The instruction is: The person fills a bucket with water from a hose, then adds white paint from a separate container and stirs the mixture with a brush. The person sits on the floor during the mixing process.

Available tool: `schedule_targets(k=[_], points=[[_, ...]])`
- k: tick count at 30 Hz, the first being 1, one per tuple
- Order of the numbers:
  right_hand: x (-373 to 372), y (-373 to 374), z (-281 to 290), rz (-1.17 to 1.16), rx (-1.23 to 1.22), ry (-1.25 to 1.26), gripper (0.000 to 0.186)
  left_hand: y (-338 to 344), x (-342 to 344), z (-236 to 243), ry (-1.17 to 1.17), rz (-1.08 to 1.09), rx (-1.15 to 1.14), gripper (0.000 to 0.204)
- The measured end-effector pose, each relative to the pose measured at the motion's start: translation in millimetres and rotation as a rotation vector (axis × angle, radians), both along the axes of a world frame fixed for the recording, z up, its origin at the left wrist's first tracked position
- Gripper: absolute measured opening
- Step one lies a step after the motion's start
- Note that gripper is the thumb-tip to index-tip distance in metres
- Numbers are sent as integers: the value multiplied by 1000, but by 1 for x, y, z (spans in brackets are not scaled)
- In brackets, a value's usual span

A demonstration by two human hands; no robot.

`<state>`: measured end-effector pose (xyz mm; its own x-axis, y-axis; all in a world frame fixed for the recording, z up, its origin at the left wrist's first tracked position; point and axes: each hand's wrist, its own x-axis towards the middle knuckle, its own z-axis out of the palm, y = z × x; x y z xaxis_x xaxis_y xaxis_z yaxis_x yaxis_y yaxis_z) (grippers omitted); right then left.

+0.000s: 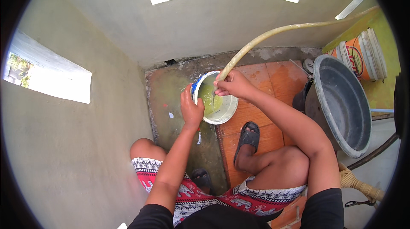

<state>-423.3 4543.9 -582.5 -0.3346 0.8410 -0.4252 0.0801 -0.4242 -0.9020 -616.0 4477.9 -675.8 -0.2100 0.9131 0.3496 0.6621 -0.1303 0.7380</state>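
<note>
Two black sleeves [323, 208] show; left fingers [186, 95] clamp one bucket [229, 110], right fingers [224, 87] one hose [247, 48].

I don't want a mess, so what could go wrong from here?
The white bucket looks tilted, so its water could slop out if the left hand slips. The hose might swing outside if the right hand loosens. The wet concrete could be slippery under the left sandal.

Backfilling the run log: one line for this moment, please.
left hand: touching white bucket; right hand: gripping pale hose; hose: directed into bucket; bucket: greenish liquid inside
</note>
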Motion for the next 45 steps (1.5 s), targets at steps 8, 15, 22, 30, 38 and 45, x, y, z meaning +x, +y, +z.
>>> schedule_targets(k=[8,15,22,30,38,45], points=[[-13,23,10,-287,326,138,17,6,-33,-16,-193,-14,-419,52],[-25,15,28,-152,411,153,18,13,-111,-61,-913,96,-1308,36],[-30,18,54,-146,429,235,21,-23,-88,-105,-1917,-16,-1381,45],[-29,13,56,-123,430,144,22,-43,-12,-126,-2345,-82,-1487,56],[-24,10,60,-104,458,119,23,-33,26,-108,-2510,-309,-1451,62],[-26,13,61,-105,473,137,22,-14,26,-104,-2490,-308,-1393,60]])
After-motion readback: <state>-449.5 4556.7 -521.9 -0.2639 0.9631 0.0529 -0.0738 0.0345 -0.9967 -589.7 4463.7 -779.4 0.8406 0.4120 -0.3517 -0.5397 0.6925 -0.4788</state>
